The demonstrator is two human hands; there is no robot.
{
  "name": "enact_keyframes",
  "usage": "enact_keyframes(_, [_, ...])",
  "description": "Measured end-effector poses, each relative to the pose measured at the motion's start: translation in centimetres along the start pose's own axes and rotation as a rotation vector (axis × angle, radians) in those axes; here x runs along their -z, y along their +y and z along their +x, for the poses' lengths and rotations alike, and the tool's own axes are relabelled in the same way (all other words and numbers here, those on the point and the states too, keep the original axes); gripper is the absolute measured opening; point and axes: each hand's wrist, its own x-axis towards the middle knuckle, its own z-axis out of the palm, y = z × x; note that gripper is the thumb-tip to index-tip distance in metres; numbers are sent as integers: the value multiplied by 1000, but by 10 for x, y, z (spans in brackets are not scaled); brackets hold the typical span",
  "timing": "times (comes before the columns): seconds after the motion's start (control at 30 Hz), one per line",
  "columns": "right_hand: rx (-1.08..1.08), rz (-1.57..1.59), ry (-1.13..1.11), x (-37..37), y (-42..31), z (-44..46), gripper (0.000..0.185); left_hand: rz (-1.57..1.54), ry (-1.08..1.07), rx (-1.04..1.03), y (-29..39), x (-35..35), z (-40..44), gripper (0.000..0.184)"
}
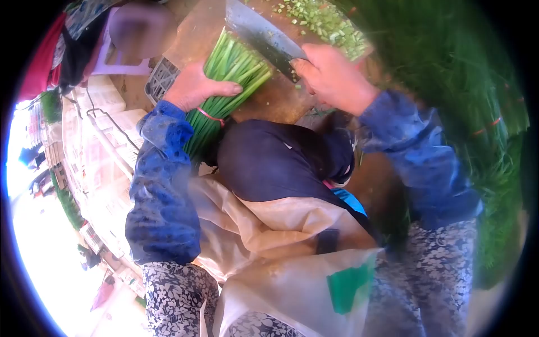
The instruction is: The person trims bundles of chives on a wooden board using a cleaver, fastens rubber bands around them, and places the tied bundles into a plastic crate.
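My left hand (202,88) is wrapped round a thick bundle of long green stalks (236,67), its thumb lying across the top. A pink-red band (211,117) ties the bundle just below that hand. My right hand (325,73) grips a wide-bladed knife (261,33), whose blade is to the right of the stalks' cut ends. Under both lies a brown board (275,101), wet and scattered with green bits. Chopped green pieces (331,28) are heaped at the board's upper right. The knife's handle is hidden in my fingers.
Loose long greens (449,84) fill the right side, some tied with red bands. A purple plastic stool (120,62) and a grey crate (161,78) stand at the upper left. My dark-clad knee (264,157) is just below the board.
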Motion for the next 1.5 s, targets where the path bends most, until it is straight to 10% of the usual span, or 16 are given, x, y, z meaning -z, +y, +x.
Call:
enact_keyframes(0.57, [-46, -361, -80, -41, -6, 56, 24, 140, -39, 43, 2, 8, 6, 62])
enact_keyframes(0.83, [-67, -636, -65, -6, -10, 31, 18, 872, 593, 29, 26, -20, -33, 97])
enact_keyframes(1.03, [-48, -351, 165, 3, -1, -5, 20, 284, 526, -176, -37, 19, -30, 106])
enact_keyframes(1.1, [-18, -223, 169, 4, -3, -14, 19, -267, 108, -10, -27, 7, -35, 102])
enact_keyframes(1.17, [-7, -183, 197, 5, -8, -16, 19, -149, 188, -43, -16, -2, -43, 92])
enact_keyframes(1.27, [-10, -121, 233, 14, -21, -18, 20, 882, 809, -303, 1, -29, -49, 85])
enact_keyframes(1.43, [-50, -59, 181, 19, -17, -20, 23, 1018, 502, -151, 17, -40, -46, 100])
enact_keyframes(1.5, [-71, -34, 176, 18, -13, -27, 23, 958, 708, -422, 11, -34, -35, 105])
